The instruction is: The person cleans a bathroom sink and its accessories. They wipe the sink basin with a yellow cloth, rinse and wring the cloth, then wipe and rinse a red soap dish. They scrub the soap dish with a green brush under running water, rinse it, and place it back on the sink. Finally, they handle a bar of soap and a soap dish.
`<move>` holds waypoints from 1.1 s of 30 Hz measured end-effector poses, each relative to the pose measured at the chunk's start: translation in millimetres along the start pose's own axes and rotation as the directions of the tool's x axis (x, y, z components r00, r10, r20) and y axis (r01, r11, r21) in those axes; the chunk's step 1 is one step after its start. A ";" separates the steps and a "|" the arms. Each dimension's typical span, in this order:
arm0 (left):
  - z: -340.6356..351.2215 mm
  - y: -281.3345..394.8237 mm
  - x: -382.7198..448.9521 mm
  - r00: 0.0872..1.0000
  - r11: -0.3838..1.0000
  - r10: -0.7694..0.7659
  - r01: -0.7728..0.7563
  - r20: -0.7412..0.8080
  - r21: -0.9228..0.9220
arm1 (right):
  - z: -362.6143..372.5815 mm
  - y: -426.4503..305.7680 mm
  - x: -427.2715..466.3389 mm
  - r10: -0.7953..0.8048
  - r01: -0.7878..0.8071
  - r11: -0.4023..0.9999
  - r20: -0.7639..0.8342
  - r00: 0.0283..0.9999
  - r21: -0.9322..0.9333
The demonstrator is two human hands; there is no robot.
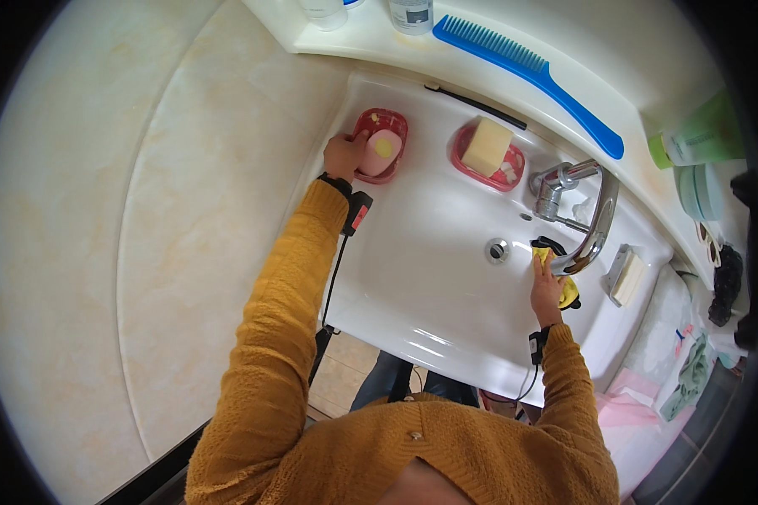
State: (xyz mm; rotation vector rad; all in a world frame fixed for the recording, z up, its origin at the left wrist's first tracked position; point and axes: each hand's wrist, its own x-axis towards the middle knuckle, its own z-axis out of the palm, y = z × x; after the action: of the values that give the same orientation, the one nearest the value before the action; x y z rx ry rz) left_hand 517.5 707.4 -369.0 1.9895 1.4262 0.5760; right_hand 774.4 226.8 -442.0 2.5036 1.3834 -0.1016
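Note:
At the sink's back left corner, my left hand (346, 156) touches a red plastic soap dish (385, 118) and the edge of the pink soap bar (375, 158) lying in it. Whether its fingers grip the dish or the soap, I cannot tell. My right hand (548, 291) presses on a yellow and black cloth (568, 293) in the white basin (442, 265), under the spout of the chrome faucet (597, 233) and right of the drain (497, 251). A second red soap dish (461, 144) holds a cream block of soap (487, 146) left of the faucet.
A blue comb (530, 72) lies on the shelf above the sink, near a green tube (707, 136) and white bottles (412, 14). A thin black rod (477, 107) lies along the back rim. Another soap bar (629, 279) sits on the right rim. Wall tiles border the left.

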 end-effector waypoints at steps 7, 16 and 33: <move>11.8 -3.8 6.8 1.000 0.972 0.010 -0.004 -0.024 0.235 | -8.5 -1.8 0.7 -0.013 0.011 0.999 0.053 0.998 0.042; -24.4 45.3 -14.1 0.988 0.907 0.155 -0.130 -0.028 0.401 | 1.1 -3.1 3.9 0.034 -0.038 0.998 0.108 0.994 0.040; 53.4 159.7 -60.2 0.825 0.854 -0.097 0.356 0.556 -0.380 | -16.1 -11.6 4.2 0.039 -0.041 0.992 0.026 0.999 0.117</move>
State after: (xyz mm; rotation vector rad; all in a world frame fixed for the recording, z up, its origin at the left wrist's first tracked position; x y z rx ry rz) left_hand 641.6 601.8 -295.2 1.4010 1.0395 0.2087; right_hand 765.7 240.5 -429.8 2.6148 1.3539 -0.2098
